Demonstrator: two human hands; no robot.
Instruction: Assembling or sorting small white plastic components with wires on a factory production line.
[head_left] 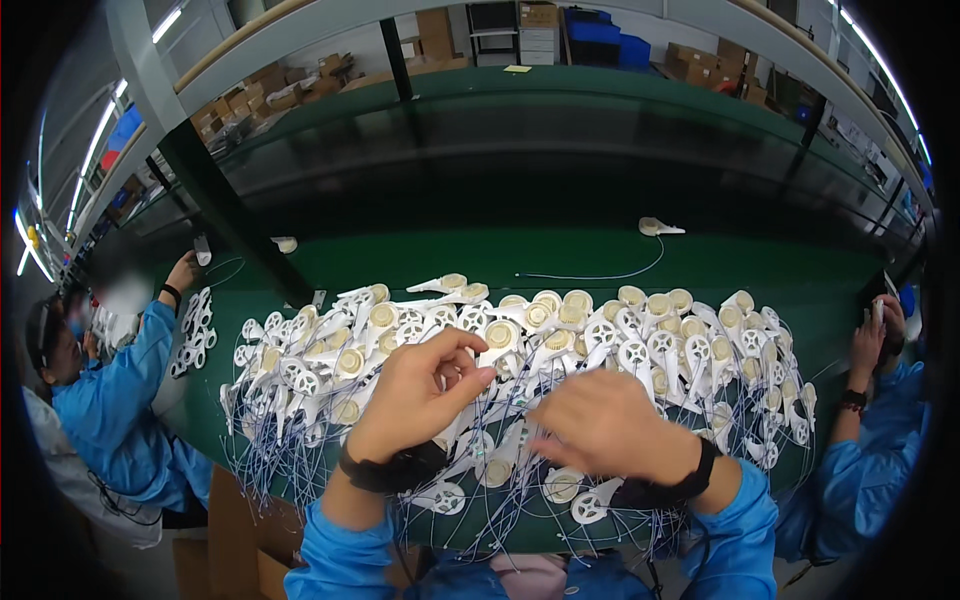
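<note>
My left hand [415,390] hovers over a heap of white plastic parts [633,355]. Its fingers are half curled, thumb and forefinger apart, and I see nothing held between them. To its right, my right hand [600,425] is smeared by motion above the near part of the heap; whether it holds anything is hidden. Each part has a round head, some spoked like a wheel, some with a cream-coloured disc [350,362], and a tapering arm. Thin bluish-white cables [290,460] trail from the heap toward me.
A single part [655,227] with its cable lies on the green bench strip [450,258] beyond the heap; another part [285,244] lies farther left. A dark green post [235,215] rises at left. Co-workers in blue sleeves [125,400] sit on either side. A cardboard box [235,530] stands below left.
</note>
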